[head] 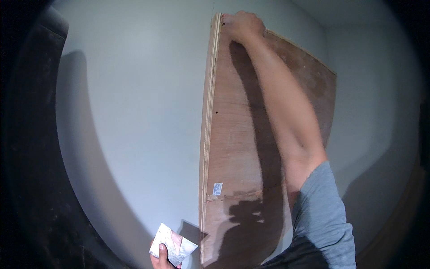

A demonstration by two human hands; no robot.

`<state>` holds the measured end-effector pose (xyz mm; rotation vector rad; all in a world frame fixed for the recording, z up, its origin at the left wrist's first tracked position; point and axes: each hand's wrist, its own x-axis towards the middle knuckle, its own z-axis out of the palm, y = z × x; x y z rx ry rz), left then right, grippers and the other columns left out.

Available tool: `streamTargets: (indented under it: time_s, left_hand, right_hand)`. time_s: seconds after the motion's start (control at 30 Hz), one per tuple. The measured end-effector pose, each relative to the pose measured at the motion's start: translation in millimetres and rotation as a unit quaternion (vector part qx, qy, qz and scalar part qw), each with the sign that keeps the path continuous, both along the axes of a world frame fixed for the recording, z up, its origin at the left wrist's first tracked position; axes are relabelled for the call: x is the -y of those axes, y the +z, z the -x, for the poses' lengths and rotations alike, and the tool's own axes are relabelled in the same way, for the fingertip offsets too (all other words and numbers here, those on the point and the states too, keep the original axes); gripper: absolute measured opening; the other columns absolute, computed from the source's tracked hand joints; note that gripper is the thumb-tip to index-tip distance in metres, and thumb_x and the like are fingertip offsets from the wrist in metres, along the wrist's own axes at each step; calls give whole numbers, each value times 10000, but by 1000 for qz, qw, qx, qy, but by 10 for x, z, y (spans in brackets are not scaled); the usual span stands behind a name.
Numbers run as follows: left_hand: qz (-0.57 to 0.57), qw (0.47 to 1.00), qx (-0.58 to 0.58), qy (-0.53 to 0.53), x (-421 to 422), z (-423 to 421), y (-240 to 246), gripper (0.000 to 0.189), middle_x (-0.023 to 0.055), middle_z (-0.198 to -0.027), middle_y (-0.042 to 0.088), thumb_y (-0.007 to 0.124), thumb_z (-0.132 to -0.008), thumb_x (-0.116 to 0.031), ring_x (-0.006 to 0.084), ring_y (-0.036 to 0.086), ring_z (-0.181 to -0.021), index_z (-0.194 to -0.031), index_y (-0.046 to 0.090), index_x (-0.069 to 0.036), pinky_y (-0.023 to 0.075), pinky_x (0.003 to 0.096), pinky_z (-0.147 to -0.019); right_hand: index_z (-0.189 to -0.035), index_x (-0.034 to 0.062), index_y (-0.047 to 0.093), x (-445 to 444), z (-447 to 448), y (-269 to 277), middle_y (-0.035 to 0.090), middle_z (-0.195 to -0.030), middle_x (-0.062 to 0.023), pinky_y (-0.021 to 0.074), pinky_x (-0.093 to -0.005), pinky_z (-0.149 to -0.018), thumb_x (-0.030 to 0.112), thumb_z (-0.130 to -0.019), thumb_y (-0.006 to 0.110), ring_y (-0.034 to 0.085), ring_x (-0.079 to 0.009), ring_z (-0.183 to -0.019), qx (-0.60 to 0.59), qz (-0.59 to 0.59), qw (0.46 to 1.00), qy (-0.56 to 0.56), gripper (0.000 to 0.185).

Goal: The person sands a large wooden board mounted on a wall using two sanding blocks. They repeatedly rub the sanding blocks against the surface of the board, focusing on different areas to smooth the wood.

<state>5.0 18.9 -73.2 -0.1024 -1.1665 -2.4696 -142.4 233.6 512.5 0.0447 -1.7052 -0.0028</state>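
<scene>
A tall plywood panel (235, 134) stands out from the pale wall, its layered edge facing me on the left. My right hand (244, 27) is raised to the panel's upper left corner, by a small dark hole; its fingertips are blurred, so I cannot tell whether they hold anything. Low in the view, my left hand (163, 257) grips a square metal plate (173, 243) with the thumb on top. Pinkish filler (176, 240) lies on the plate. A small blue and white sticker (217, 189) is stuck to the panel's lower part.
A smooth pale wall (134, 101) spans the left and middle, and another wall (366, 101) meets it in a corner at the right. A dark curved surface (33, 134) fills the left side. Shadows of my arm and head fall on the panel.
</scene>
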Motion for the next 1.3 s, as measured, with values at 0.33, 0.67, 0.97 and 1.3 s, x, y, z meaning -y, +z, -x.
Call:
streamTargets:
  time_s: [0.33,0.67,0.97,1.3]
  left_hand:
    - [-50,997,-43,-48,-132,-419,975,446,139,-1065,655,556,-1027,-317,189,630,-772,-1303,519,30,462,305,-567]
    - [-202,920,-114,-315,-502,-858,2546,330,24,-1063,702,571,-1027,-333,144,684,-866,-1254,582,-94,490,289,-574]
    - [-178,928,-111,-309,-722,-826,2505,350,67,-1061,684,547,-1040,-314,166,692,-822,-1286,540,-66,558,301,-539]
    - [15,934,-145,-325,-604,-847,2694,435,168,-1028,686,534,-1038,-260,204,731,-760,-1336,473,52,612,308,-517]
  right_hand:
    - [-1130,-4,716,823,-1100,-376,697,-1114,-257,557,-462,-891,32,-836,592,682,-375,-1076,32,-155,980,121,321]
    - [-1367,39,563,-90,-2153,-2950,626,-1171,-199,524,-427,-900,71,-969,555,651,-335,-1015,-125,-130,807,562,399]
    - [-1311,161,663,-533,-1827,-2995,622,-1308,-112,529,-397,-942,10,-866,673,633,-291,-1095,136,-177,828,515,469]
    - [-1202,383,743,-1125,-2319,-1871,685,-1245,15,422,-437,-1036,261,-810,734,596,-244,-1124,216,-370,778,460,411]
